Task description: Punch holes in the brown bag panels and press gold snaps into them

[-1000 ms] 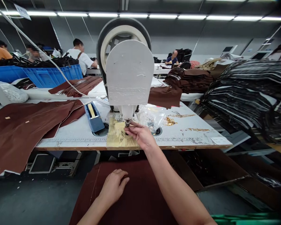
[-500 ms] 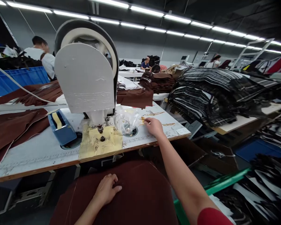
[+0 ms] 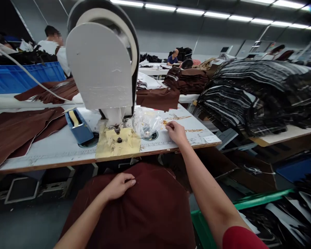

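Dark brown fabric [image 3: 150, 207] drapes over my lap below the table edge. My left hand [image 3: 121, 185] is closed on its upper part, with thumb and fingers together at a fold. On the white tabletop, my right hand [image 3: 176, 133] has its fingertips pinched beside a small heap of brass-coloured pieces [image 3: 165, 122]; whatever the fingertips hold is too small to make out. A clear plastic bag [image 3: 147, 121] lies left of the heap. Further left stands a grey press machine [image 3: 101, 65], its head above a yellow-taped plate [image 3: 119, 147] with a dark lower die [image 3: 119, 140].
A blue tape dispenser [image 3: 80, 128] and brown cloth pieces [image 3: 28, 128] are on the table's left. Stacked plaid fabric [image 3: 248, 97] is at right, a green-edged bin [image 3: 264, 199] below. Several people, including one in dark blue [image 3: 173, 58], are in the background.
The view has tilted down and turned slightly left. My left hand's thumb and fingers have drawn together on the fabric, which now bunches more. My right hand stays by the brass-coloured pieces.
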Tool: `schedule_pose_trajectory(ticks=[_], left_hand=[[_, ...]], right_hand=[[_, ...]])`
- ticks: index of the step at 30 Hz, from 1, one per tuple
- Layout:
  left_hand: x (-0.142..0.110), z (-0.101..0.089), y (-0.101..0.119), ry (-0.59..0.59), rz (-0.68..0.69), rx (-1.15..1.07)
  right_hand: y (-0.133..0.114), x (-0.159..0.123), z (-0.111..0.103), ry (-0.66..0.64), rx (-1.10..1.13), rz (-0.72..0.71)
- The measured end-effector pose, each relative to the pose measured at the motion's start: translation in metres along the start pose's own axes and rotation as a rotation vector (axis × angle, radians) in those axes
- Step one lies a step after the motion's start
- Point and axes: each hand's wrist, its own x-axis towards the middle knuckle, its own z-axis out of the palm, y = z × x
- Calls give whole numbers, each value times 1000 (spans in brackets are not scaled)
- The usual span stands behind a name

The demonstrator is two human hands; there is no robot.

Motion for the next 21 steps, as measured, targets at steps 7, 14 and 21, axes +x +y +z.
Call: schedule_pose_trajectory(ticks=[7, 14, 21], left_hand=[[-31, -33, 45, -43, -65, -433], [-54, -41, 66, -40, -22, -346], [-61, -38, 74, -27, 27, -246]], right_hand=[[-65, -134, 20, -434, 542, -302], [-84, -179, 40, -401, 536, -587], [-86, -183, 41, -381, 498, -668]])
